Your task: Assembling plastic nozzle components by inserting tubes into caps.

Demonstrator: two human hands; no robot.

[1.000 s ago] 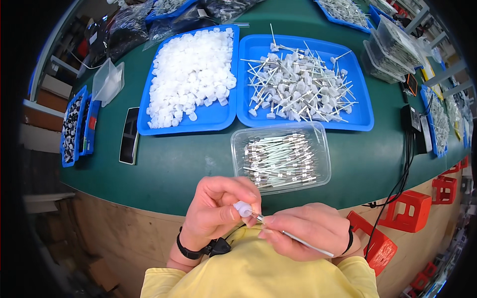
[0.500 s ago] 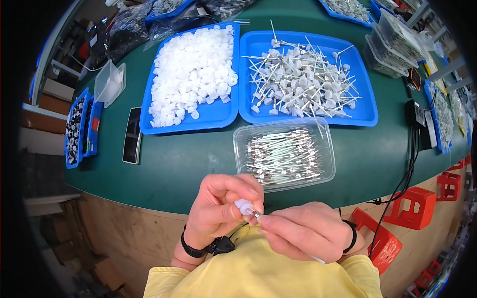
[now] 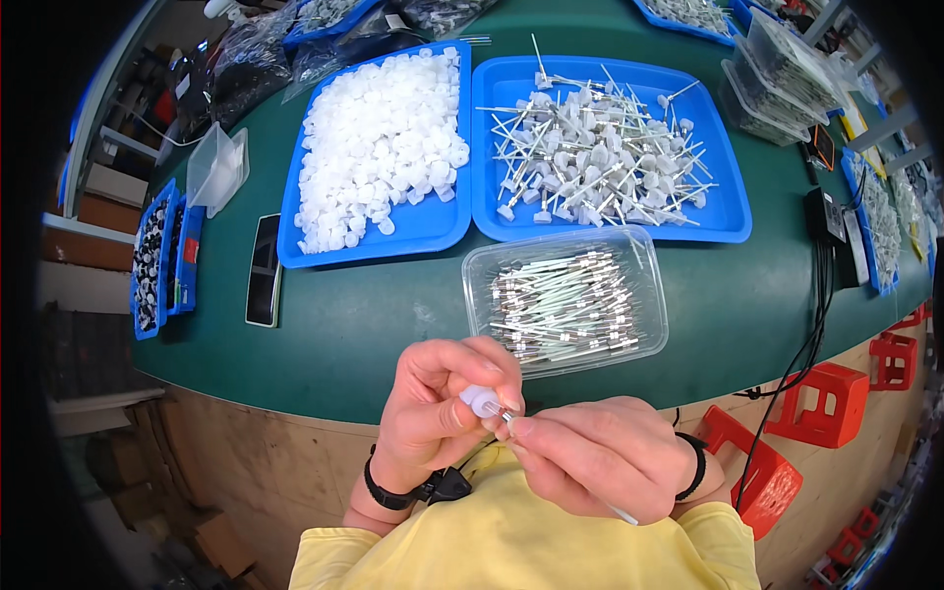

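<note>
Green table [image 3: 374, 329] seen from above, crowded along far side. Held low, before near edge: one white cap [image 3: 479, 400], in a firm pinch of left hand [image 3: 433, 393], and one slim rod [image 3: 507, 417], gripped by curled fingers of right hand [image 3: 610, 452]. Metal end right at cap; depth of fit not visible. Judged light, both. Cap probably smooth and slightly springy, best taken by rim; rod apparently stiff but thin, liable to bend, best taken near metal end. Counted: one clear box of rods [image 3: 661, 329], one blue tray of loose caps [image 3: 423, 218], one blue tray of capped rods [image 3: 726, 216], one phone [image 3: 263, 280]. Heaped contents beyond counting.
</note>
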